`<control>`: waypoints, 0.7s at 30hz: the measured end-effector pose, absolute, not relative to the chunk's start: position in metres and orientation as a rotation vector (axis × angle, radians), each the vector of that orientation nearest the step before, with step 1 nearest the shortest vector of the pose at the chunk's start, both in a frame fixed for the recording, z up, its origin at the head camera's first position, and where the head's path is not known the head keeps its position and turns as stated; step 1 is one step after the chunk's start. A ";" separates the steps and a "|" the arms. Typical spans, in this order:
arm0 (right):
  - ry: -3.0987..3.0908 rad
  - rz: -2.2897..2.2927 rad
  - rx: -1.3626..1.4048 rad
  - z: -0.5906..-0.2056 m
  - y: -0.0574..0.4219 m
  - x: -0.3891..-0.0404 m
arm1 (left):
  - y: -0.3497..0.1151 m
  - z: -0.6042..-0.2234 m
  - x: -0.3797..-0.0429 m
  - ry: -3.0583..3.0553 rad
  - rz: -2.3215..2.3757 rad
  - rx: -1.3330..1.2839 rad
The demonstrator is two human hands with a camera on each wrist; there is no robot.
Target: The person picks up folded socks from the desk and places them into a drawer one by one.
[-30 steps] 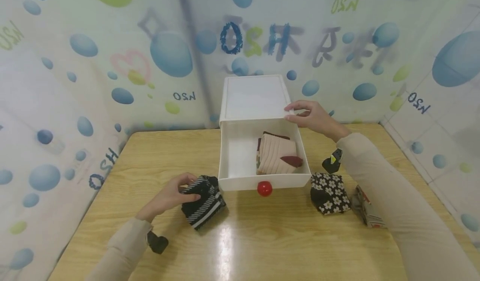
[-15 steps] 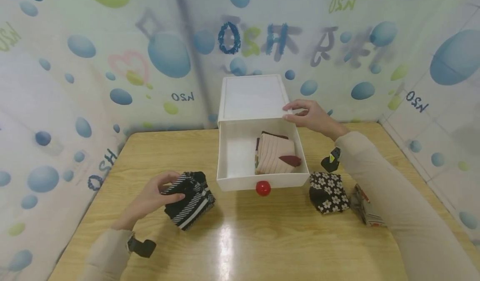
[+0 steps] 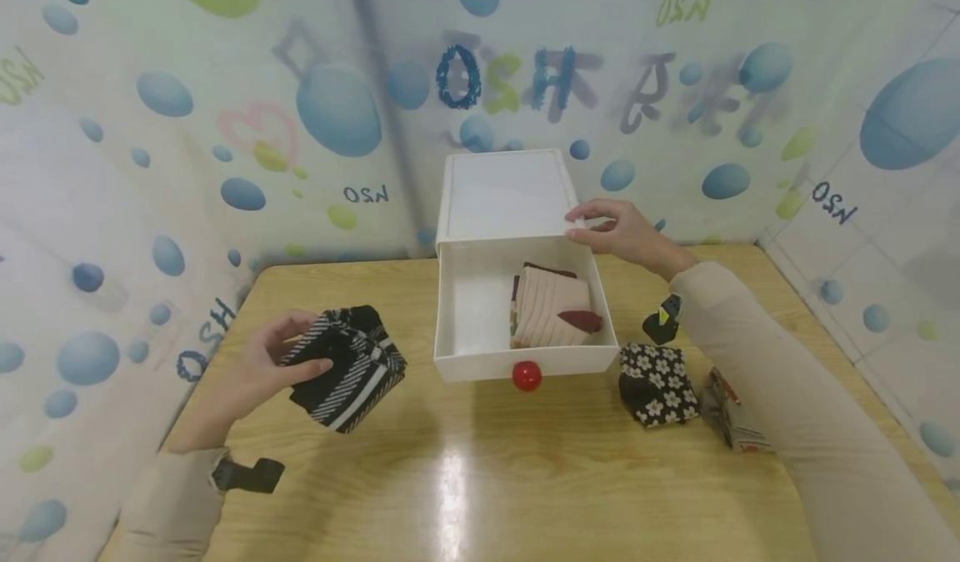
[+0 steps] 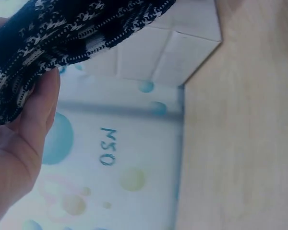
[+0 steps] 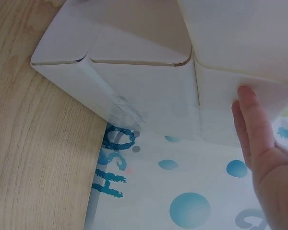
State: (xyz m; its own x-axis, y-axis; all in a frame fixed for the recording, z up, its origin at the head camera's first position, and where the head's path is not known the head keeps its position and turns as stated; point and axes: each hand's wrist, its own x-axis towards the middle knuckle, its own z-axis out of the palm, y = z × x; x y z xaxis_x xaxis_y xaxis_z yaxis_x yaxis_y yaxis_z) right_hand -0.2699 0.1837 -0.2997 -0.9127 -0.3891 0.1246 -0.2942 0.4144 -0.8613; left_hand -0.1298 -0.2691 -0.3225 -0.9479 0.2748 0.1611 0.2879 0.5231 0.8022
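Observation:
My left hand (image 3: 258,362) pinches a folded pair of black-and-white patterned socks (image 3: 348,370), thumb on the near face, held above the table left of a white drawer box (image 3: 510,195). The left wrist view shows these knit socks (image 4: 81,28) up close. On the box's right top edge, my right hand (image 3: 618,233) rests its fingers; in the right wrist view, extended fingers (image 5: 254,117) touch the box's side wall. The drawer (image 3: 474,368) stands pulled out, with a red knob (image 3: 527,376) in front. Folded beige ribbed socks (image 3: 551,303) with maroon parts lie in its right half.
Right of the drawer, black floral socks (image 3: 660,385) lie folded on the wooden table (image 3: 525,487). Past them is a grey-brown folded pair (image 3: 735,416), partly behind my right sleeve. A patterned wall covering (image 3: 337,212) stands behind the box.
My left hand has carried the black-and-white socks leftward and up, away from the drawer's front left corner. The right hand stays at the box edge.

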 end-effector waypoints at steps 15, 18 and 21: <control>2.556 -1.541 -0.609 -0.293 0.182 -0.265 | -0.235 -0.243 -0.133 -2.613 -1.419 -0.899; 2.557 -1.535 -0.607 -0.294 0.182 -0.265 | -0.227 -0.233 -0.135 -2.656 -1.371 -0.939; 2.561 -1.529 -0.613 -0.295 0.182 -0.267 | -0.219 -0.224 -0.137 -2.692 -1.319 -0.980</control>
State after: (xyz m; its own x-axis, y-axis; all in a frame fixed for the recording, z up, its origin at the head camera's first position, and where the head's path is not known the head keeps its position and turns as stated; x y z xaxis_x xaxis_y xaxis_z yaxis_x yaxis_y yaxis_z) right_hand -0.2668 0.1818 -0.2954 -0.9144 -0.3864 0.1204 -0.2894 0.4161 -0.8620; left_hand -0.1366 -0.2193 -0.2236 -0.8070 0.5353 0.2496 0.5253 0.4574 0.7175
